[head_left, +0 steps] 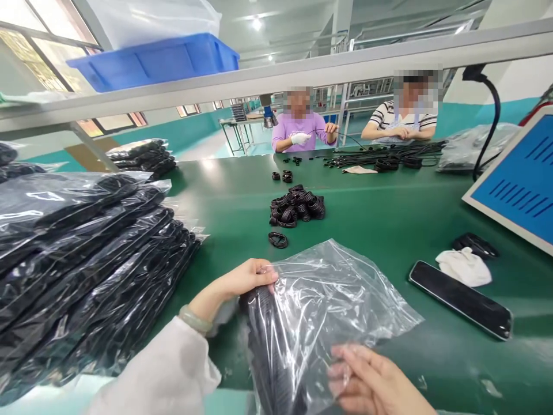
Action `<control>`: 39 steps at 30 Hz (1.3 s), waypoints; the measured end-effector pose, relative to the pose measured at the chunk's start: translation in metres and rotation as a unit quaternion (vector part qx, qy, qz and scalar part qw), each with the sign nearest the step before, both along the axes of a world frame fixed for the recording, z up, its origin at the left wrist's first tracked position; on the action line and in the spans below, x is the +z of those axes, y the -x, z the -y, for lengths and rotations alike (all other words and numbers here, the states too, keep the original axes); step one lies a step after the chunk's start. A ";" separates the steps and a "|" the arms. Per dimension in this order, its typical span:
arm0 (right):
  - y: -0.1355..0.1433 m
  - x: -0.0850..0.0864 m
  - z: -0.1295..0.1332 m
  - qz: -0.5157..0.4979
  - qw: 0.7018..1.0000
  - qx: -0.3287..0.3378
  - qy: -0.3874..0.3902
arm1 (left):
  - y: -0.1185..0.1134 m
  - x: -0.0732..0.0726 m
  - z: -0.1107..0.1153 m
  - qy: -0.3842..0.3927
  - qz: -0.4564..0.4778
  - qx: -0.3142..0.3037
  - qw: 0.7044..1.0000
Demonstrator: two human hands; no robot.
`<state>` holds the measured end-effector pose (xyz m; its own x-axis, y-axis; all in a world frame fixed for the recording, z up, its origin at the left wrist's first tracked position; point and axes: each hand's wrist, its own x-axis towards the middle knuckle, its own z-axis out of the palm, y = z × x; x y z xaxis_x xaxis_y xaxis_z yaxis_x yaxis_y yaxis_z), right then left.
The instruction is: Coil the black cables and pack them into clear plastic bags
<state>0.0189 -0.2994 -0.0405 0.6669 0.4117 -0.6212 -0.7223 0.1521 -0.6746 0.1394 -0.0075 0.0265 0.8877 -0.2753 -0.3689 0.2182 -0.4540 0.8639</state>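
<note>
A clear plastic bag (332, 294) lies over the green table at the front centre, with black coiled cables (268, 346) packed along its left side. My left hand (246, 279) pinches the bag's upper left edge between thumb and fingers, and a pale bangle circles that wrist. At the bag's lower right, my right hand (371, 377) has its fingers bent against the plastic; a fold of film lies over the fingertips. Beyond the bag sit a single black cable coil (277, 240) and a pile of black coils (297, 206).
Filled bags (86, 265) are stacked at the left. A phone (460, 300), a white cloth (464, 266) and a blue panelled box (518, 178) stand right. Two people sit across the table (389, 213) near loose cables (389, 155). Overhead, a shelf holds a blue bin (155, 60).
</note>
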 end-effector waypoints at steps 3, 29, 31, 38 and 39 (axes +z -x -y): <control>-0.027 0.022 -0.010 0.147 0.989 -0.033 0.005 | 0.016 0.011 -0.008 0.021 0.036 0.061 0.997; -0.111 0.017 0.000 0.308 0.942 0.057 0.118 | 0.051 -0.035 0.017 0.100 0.063 0.111 0.987; -0.114 0.013 -0.001 0.273 0.956 0.037 0.102 | 0.051 -0.037 0.019 0.094 0.035 0.115 0.988; -0.119 0.016 0.005 0.251 0.960 0.108 0.064 | 0.042 -0.040 0.027 0.102 0.014 0.148 0.984; -0.119 0.016 0.005 0.255 0.956 0.127 0.068 | 0.041 -0.041 0.028 0.106 0.011 0.148 0.983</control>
